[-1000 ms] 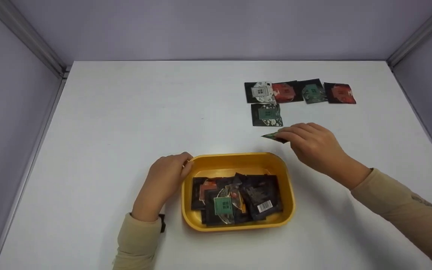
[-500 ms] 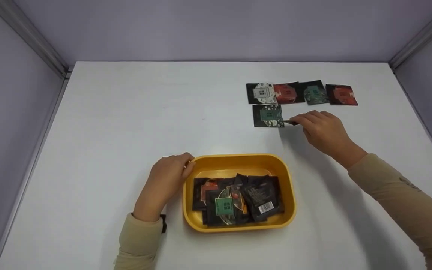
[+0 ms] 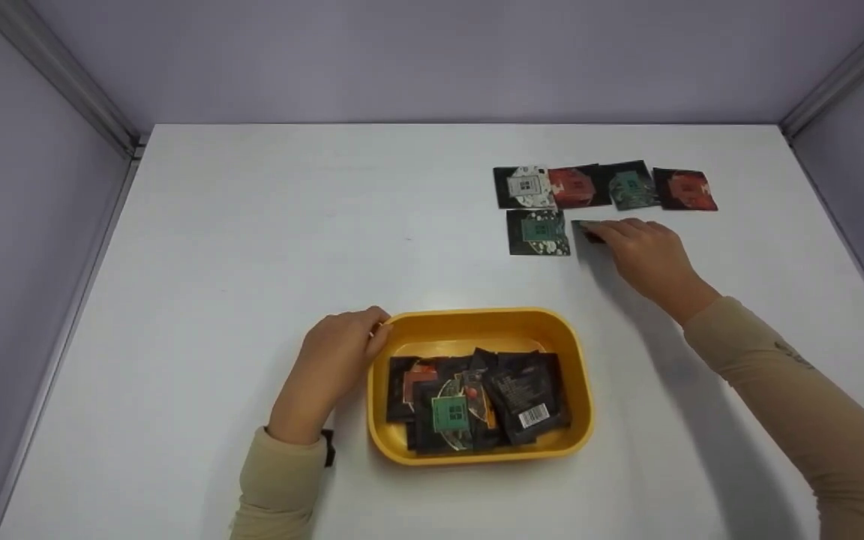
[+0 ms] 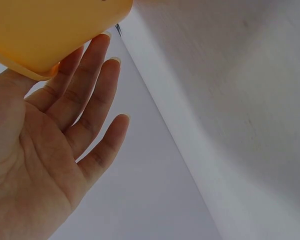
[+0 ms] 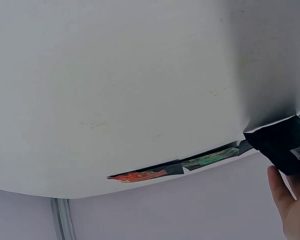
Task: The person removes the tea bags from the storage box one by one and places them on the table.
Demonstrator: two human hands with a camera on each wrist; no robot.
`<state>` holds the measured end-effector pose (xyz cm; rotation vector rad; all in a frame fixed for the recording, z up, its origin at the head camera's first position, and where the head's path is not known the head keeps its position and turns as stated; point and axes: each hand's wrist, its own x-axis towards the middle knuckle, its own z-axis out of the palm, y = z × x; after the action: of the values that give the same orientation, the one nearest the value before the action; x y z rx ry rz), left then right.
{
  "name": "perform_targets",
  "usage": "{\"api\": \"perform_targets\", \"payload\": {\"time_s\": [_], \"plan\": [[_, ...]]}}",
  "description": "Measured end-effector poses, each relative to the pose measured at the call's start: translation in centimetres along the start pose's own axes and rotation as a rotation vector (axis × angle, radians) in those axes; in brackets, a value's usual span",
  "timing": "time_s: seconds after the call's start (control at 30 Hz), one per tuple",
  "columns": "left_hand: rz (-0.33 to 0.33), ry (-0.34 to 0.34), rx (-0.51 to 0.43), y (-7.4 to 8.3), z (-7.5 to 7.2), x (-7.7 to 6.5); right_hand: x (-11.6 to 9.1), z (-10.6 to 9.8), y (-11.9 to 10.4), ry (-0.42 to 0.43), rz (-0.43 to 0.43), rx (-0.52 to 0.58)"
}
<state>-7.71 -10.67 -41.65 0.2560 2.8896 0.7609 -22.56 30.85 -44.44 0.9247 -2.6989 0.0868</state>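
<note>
My left hand [image 3: 334, 356] grips the far left corner of a yellow plastic tub [image 3: 477, 326]; in the left wrist view the thumb is at its rim and the fingers are spread along its outside. Several dark tea sachets [image 3: 451, 412] lie heaped in the tub. My right hand [image 3: 649, 255] pinches a black tea sachet [image 5: 280, 145] by its right side, tilted, with one edge at the table. This sachet is just right of a flat sachet with a green label [image 3: 538, 232]; a small gap lies between them. The hand covers much of the held sachet in the head view.
A row of sachets lies behind: one white-patterned [image 3: 528, 187], one red [image 3: 576, 186], one green [image 3: 633, 185] and another red [image 3: 687, 189] at the right end. Grey panels [image 3: 432, 60] enclose the white table [image 3: 289, 225] at the back and sides.
My right hand has moved the held sachet away from near the tub, up beside the flat green-labelled one, and lowered it to the table. The left hand stays on the tub.
</note>
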Motion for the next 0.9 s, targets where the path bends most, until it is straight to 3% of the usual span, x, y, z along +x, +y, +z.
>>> {"api": "perform_targets", "payload": {"time_s": [0.2, 0.37, 0.67, 0.9], "plan": [[0.007, 0.005, 0.007, 0.0, 0.07, -0.05, -0.2, 0.62, -0.12, -0.111, -0.024, 0.02], [0.034, 0.027, 0.016, -0.09, 0.19, -0.03, -0.35, 0.86, -0.16, -0.134, -0.033, 0.042], [0.029, 0.027, 0.018, -0.09, 0.2, -0.03, -0.34, 0.71, -0.58, -0.247, 0.026, 0.038], [0.026, 0.021, 0.019, -0.13, 0.17, 0.01, -0.32, 0.74, -0.63, -0.259, 0.036, 0.025]]}}
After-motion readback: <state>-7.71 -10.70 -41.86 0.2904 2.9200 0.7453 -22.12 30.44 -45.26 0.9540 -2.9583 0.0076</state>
